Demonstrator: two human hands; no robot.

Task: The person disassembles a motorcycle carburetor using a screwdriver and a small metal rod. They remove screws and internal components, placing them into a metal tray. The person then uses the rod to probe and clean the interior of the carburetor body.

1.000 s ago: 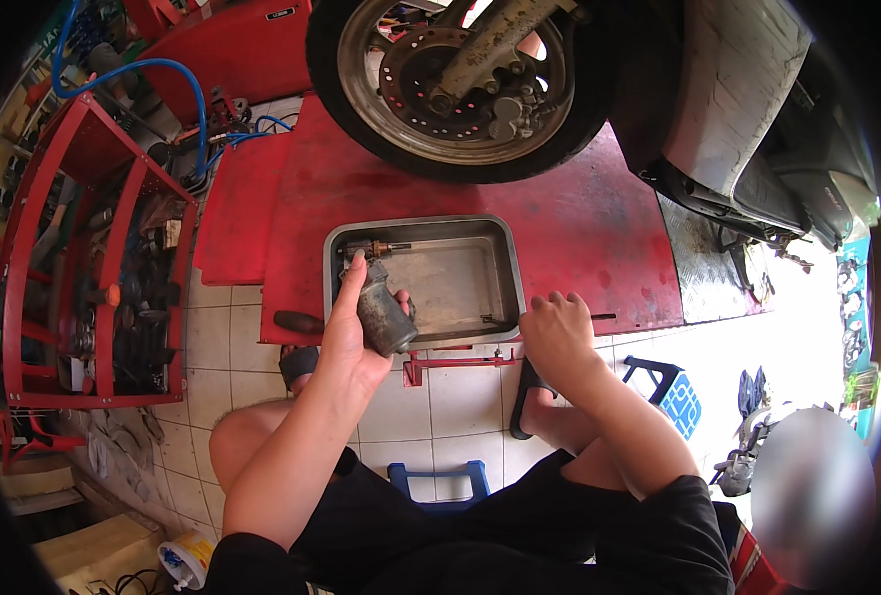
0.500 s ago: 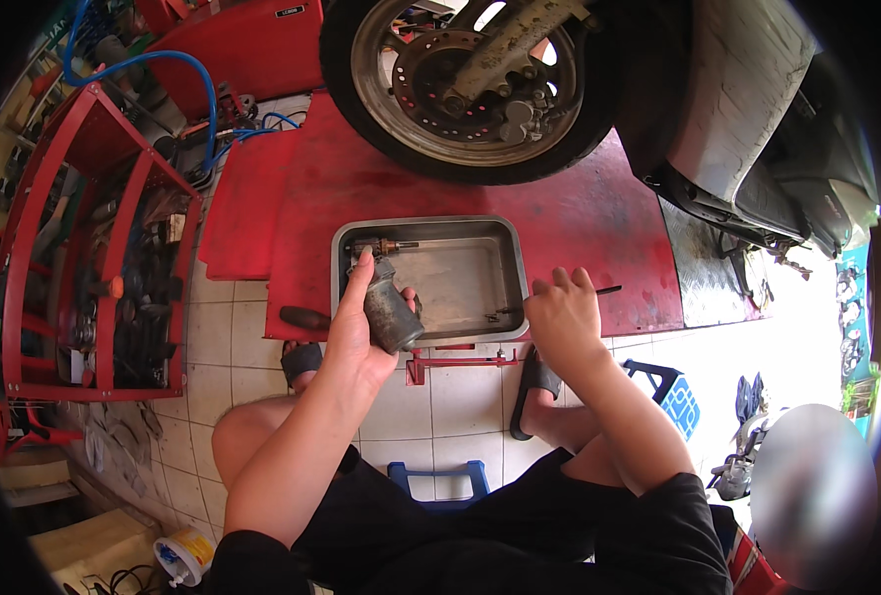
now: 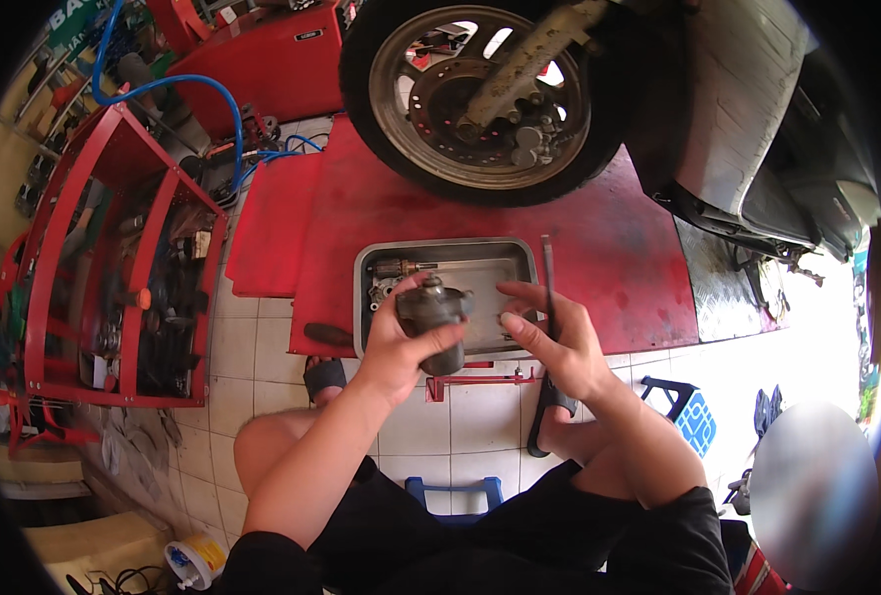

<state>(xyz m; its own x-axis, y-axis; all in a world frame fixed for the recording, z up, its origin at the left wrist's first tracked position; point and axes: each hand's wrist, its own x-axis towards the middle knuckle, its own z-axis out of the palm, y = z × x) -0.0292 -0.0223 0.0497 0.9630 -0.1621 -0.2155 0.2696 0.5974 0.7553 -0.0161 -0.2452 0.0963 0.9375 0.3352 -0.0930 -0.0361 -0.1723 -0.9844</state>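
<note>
My left hand grips a grimy carburetor-like part over the metal tray's front edge. My right hand pinches a screwdriver. If the tip slips, small pieces could drop past the tray.

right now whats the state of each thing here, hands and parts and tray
left hand: closed around the dark metal part, holding it up
dark metal part: lifted above the tray, gripped, grimy
right hand: holds a thin dark tool, fingers stretched toward the part
thin dark tool: upright, tip over the tray's right rim
metal tray: on the red platform, small parts lying in it
wheel: standing on the red platform
</note>
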